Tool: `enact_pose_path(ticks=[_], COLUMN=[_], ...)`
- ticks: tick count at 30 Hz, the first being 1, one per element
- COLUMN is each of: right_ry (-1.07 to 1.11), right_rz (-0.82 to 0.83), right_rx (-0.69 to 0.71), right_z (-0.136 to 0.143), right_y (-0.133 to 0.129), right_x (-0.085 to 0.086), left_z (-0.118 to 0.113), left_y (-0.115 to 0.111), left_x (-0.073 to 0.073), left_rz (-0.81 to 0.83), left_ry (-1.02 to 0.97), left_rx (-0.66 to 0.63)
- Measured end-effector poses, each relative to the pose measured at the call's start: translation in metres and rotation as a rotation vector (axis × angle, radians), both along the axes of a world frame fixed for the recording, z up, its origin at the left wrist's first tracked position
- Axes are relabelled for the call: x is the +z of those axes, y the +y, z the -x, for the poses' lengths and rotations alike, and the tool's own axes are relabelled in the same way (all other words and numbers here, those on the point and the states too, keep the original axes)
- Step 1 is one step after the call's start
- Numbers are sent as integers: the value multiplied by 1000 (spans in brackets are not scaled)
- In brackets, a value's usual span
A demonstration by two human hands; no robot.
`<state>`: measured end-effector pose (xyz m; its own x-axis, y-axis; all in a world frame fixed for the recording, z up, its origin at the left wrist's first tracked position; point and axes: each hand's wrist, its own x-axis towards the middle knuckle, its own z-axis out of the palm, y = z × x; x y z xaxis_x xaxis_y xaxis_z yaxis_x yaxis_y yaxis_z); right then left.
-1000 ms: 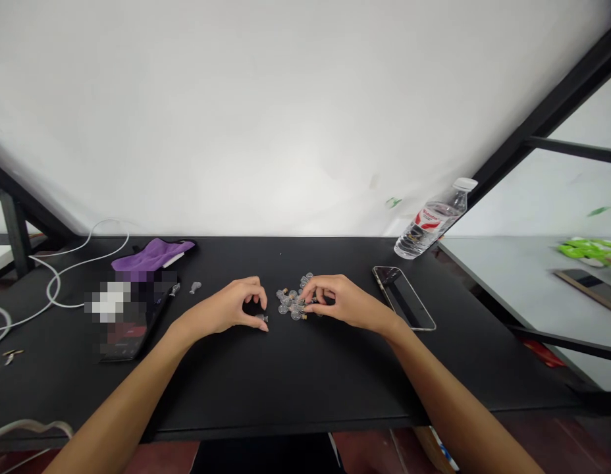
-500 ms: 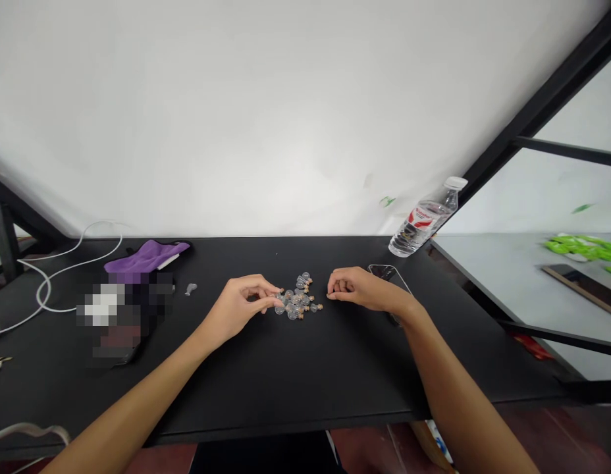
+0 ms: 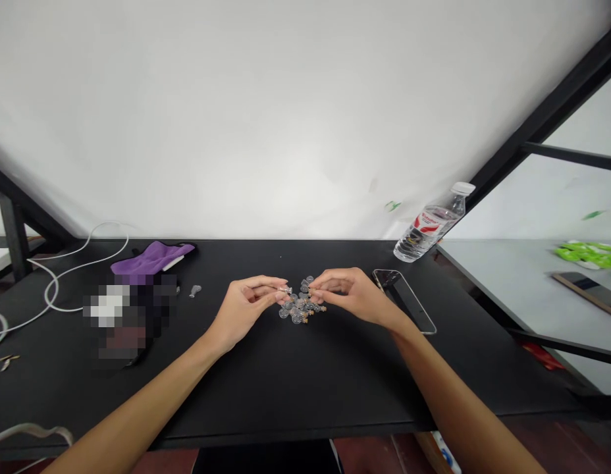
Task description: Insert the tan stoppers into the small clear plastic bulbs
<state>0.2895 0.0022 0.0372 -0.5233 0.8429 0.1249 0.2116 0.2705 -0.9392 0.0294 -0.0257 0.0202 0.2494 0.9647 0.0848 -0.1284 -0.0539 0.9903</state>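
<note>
My left hand is closed in a pinch on a small clear glass bottle, its mouth turned to the right with no stopper showing in it. Just across from it, my right hand has thumb and fingers pressed together on what looks like a tiny cork stopper, mostly hidden by the fingertips. Below and between the hands lies a pile of small round glass bottles, several with corks in their necks. One more small glass bottle lies alone to the left.
A purple cloth, a blurred-out patch and white cables occupy the black table's left side. To the right are a phone and a water bottle. A white wall stands behind.
My right hand has moved left, from beside the pile to close by my left hand. The glass bottle in my left hand has been lifted, its mouth now pointing right. The view has shifted slightly.
</note>
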Motion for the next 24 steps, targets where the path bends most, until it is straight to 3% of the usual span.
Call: enact_pose_path(ticks=[10,16,24], right_ry=[99,97,131], right_rz=[-131,-326,-248], right_rx=[-8,-5,-13], right_z=[22,26,30], right_y=[-13,-12,-13], right_x=[-5,-5,-11], left_z=[-6,-6,-3], left_y=[-4,-5,-5], left_x=[0,4,-3], left_rz=[28,29,4], left_ry=[-5,12,-3], left_rx=[-47,-76,-68])
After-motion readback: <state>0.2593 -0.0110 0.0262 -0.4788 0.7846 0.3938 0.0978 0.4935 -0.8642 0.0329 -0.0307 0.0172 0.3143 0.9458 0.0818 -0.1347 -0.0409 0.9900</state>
